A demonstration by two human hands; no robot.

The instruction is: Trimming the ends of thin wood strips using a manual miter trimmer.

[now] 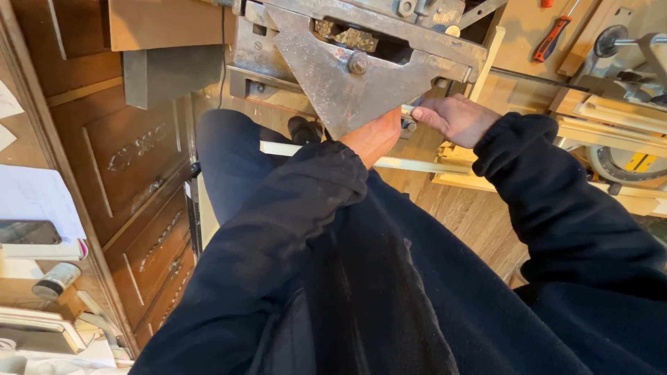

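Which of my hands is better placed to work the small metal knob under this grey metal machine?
Probably the right hand: its fingers already rest by the small metal knob under the grey metal machine. The left hand is mostly hidden behind the plate.

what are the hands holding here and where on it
The right hand grips a small knob or bolt under the metal machine. The left hand is mostly hidden behind the triangular plate, so its hold cannot be told.
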